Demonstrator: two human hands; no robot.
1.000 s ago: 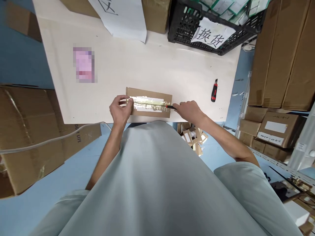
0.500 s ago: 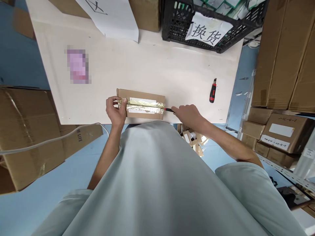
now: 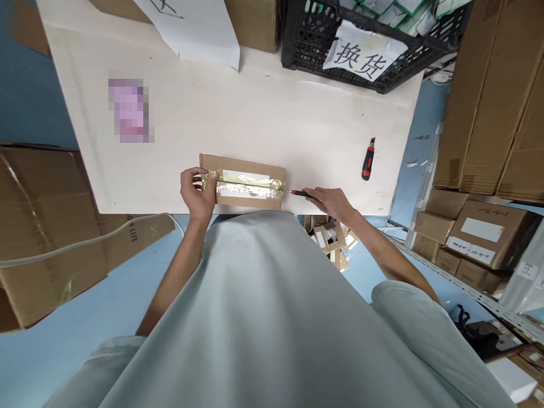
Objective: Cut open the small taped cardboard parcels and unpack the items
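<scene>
A small cardboard box [image 3: 272, 171] lies near the front edge of the table, with shiny tape along its middle over white labels and a dark seam running through the tape. My left hand [image 3: 199, 190] grips the box's left end, thumb on top and fingers round the edge. In my right hand [image 3: 331, 201] is a slim red-and-black tool [image 3: 300, 194] with a thin metal tip, pointing at the box's right end. Whether the tip touches the box I cannot tell. A red-and-black utility knife [image 3: 368, 160] rests on the table farther right.
A black plastic crate [image 3: 306, 39] with a paper sign stands at the back. Beside it, a white paper [image 3: 204, 34] hangs over a carton. A blurred pink item [image 3: 131, 110] lies left. Big cartons [image 3: 38, 226] and a cable [image 3: 106, 235] flank the table [image 3: 255, 107].
My right hand has drawn back to the right with the slim tool, and its metal tip now shows beside the box end. My left hand keeps its hold. The view has shifted slightly.
</scene>
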